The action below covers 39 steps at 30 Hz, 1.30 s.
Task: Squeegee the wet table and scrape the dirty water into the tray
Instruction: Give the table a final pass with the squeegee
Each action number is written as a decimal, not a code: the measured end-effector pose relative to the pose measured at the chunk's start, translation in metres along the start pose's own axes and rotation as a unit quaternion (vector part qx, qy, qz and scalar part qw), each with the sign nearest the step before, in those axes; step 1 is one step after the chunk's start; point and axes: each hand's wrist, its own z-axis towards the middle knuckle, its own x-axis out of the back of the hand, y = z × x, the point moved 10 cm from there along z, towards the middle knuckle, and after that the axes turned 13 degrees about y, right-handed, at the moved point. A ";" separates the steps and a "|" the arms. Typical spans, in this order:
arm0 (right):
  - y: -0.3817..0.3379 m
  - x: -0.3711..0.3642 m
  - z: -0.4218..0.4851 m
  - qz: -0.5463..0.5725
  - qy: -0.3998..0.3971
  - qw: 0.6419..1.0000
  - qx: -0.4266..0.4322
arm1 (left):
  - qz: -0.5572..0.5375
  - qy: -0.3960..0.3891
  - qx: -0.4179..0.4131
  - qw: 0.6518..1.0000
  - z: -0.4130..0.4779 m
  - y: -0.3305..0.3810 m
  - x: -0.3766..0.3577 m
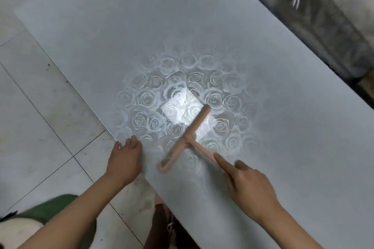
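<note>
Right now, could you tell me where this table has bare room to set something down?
The far half of the table, beyond the rose pattern, is bare, as is the strip right of the roses. The near edge is crowded: the left hand rests there, and the right hand holds the squeegee beside it.

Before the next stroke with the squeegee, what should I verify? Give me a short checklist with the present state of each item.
1. Right hand holds the pink squeegee by its handle: ok.
2. Blade flat against the rose-patterned table: cannot tell, it is blurred.
3. Left hand rests on the table edge, apart from the blade: ok, though close.
4. Tray ready at the edge: cannot tell, none in view.
5. Water left on the surface: cannot tell from this view.
</note>
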 end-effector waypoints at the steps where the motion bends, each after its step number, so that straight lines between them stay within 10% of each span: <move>1: 0.020 0.005 -0.023 -0.014 -0.006 1.000 -0.018 | 0.010 -0.009 -0.002 1.000 0.000 0.000 -0.001; 5: 0.096 0.022 -0.098 -0.012 0.009 0.989 -0.148 | 0.030 -0.032 -0.010 0.999 -0.003 0.001 -0.004; 16: -0.033 -0.002 0.024 0.020 -0.028 0.996 0.076 | -0.029 -0.054 0.006 0.998 0.003 -0.004 -0.008; 20: 0.035 0.034 0.039 -0.017 -0.003 0.993 0.115 | -0.140 0.030 0.018 0.990 -0.003 -0.015 0.001; 24: 0.069 0.047 0.045 -0.070 -0.047 0.994 0.075 | -0.245 0.099 0.078 0.961 -0.012 -0.036 0.003; 32: -0.140 0.011 0.105 -0.024 -0.026 0.962 0.272 | -0.399 0.053 0.331 0.853 -0.021 -0.100 -0.035; 39: -0.063 0.057 0.114 -0.089 -0.014 0.978 0.186 | -0.522 -0.005 0.409 0.748 -0.009 -0.121 -0.069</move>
